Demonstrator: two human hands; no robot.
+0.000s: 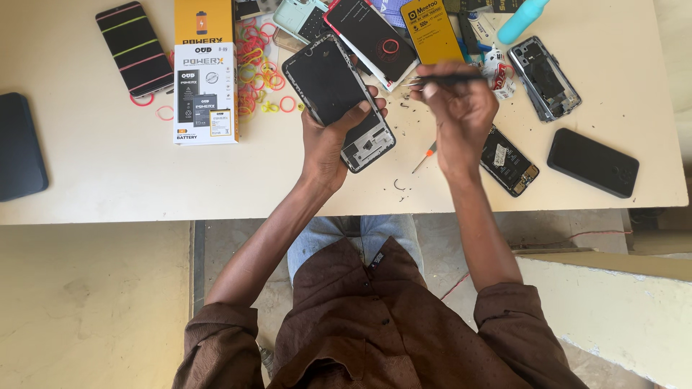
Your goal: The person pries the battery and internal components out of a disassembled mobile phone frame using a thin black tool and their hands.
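Nearest the camera: brown sleeves and forearms reaching over the pale table (108, 180). Left hand (328, 140) wrapped around an opened phone (337, 101), fingers clamped on its edges, thumb across the dark back; phone held tilted just above the table, lower end showing the bare frame. Right hand (461, 108) raised beside it, fingers pinched together on a thin dark tool (440, 78) lying level, tip aimed toward the phone. Small screwdriver (425, 155) with orange handle lying on the table between the hands. Circuit board part (510, 162) just right of the right wrist; black phone (592, 162) further right. White upright-format battery box (205, 94) with black printing left of the opened phone, a yellow-orange box (203, 21) touching its far end. Loose coloured rubber bands (256, 65) scattered beside both boxes. Striped phone (134, 49) at far left. Flat yellow package (431, 30) at the far edge, a teal bottle (522, 20) near it.
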